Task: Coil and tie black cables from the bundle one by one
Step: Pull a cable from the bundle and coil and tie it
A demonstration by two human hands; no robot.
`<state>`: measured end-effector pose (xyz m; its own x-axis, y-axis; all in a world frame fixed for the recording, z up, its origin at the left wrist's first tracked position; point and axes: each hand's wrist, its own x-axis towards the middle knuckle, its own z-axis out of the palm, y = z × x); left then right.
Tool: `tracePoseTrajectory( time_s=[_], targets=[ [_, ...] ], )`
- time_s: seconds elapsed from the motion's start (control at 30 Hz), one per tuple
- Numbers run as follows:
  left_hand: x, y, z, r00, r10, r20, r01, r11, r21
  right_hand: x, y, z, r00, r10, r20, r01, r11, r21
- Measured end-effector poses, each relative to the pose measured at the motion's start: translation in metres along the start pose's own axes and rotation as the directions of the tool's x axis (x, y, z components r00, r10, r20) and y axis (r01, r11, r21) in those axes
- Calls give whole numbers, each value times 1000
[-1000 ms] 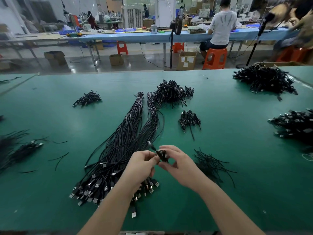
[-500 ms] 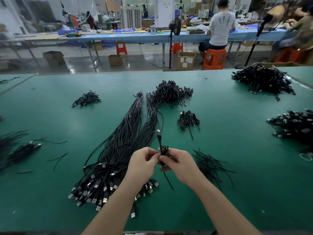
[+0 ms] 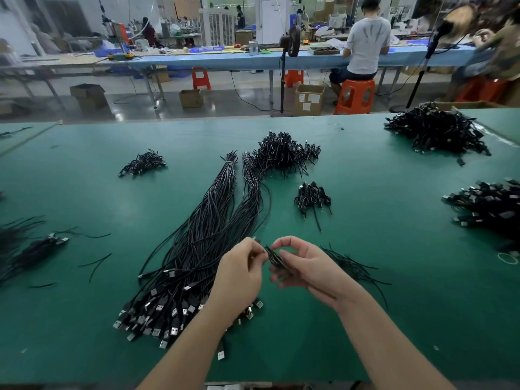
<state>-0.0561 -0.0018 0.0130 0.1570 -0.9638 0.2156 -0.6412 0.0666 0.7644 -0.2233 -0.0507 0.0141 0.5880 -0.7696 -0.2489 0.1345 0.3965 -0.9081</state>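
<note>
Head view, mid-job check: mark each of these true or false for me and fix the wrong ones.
1. Both hands hold one small coiled cable above the table. True.
2. The long cable bundle lies right of the right hand. False: it lies to the left, partly under the left hand.
3. The table is green. True.
4. Loose black ties lie just right of the right hand. True.
5. The stools across the aisle are blue. False: the stool is orange.
</note>
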Motion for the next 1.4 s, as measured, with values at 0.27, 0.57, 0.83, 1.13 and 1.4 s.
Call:
tracePoseTrajectory(
  time_s=[0.27, 0.57, 0.83, 1.13, 1.4],
  targets=[
    [3, 4, 3, 923, -339, 180, 378, 887, -265, 4, 11, 4, 935, -338, -106, 215, 780, -588],
    [-6, 11, 10, 991, 131, 12, -132, 990, 50, 7, 5, 0, 986, 156, -55, -152, 986, 70],
    [4, 15, 9, 989, -151, -5, 150, 986, -78, 8, 12, 2, 981, -104, -164, 73, 980, -184],
    [15, 13, -1, 880, -441, 176, 475, 804, -357, 8, 10, 2, 909, -405, -100, 233, 693, -682],
    [3, 12, 5, 983, 168, -77, -147, 963, 225, 7, -2, 8, 981, 12, -192, -18, 999, -29]
  ],
)
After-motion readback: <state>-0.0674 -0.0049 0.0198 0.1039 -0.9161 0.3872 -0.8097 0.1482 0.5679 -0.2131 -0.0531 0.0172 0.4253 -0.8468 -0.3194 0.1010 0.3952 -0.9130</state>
